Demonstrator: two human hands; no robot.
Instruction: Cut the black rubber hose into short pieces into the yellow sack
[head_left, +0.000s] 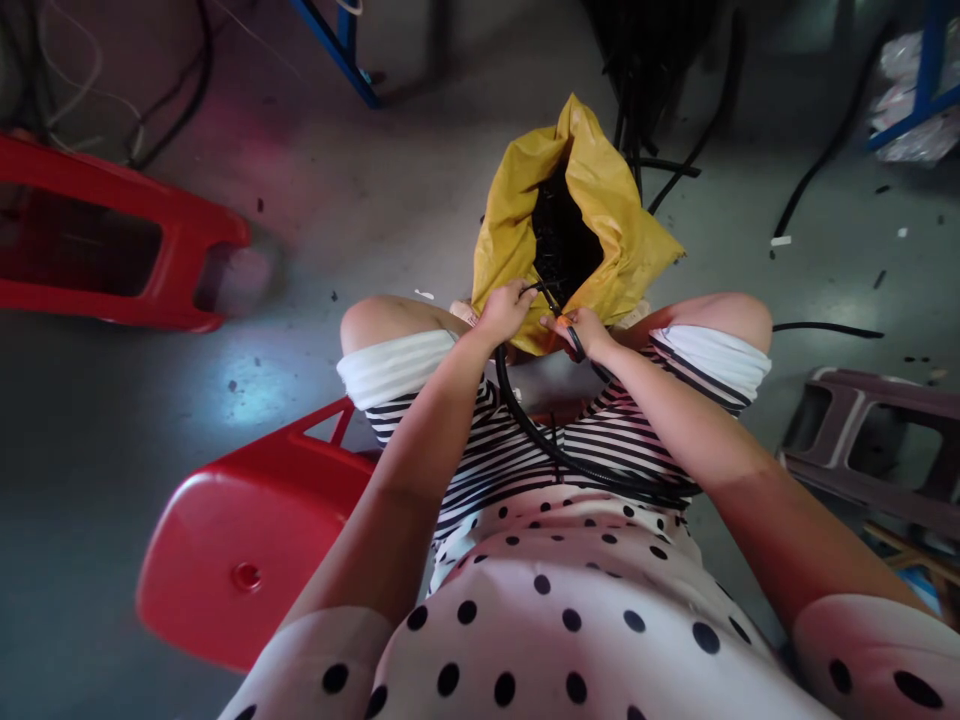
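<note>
My left hand [504,312] is closed on a black rubber tube [517,405], which curves down across my lap to the right. The tube's end sticks out past my fingers at the mouth of a yellow sack [510,215]. My right hand [589,332] grips scissors [574,340] with orange and black handles, their dark blades pointing up and left towards the tube's end. Whether the blades touch the tube I cannot tell. Between my feet stands the sack, its mouth open, with many short black pieces [559,235] inside.
A red stool [247,560] lies tipped at my left, another red stool [202,235] farther off. To the right is a grey-brown stool [847,430]. Black tubes [825,165] and scraps lie on the floor beyond the sack, near blue metal legs [337,50].
</note>
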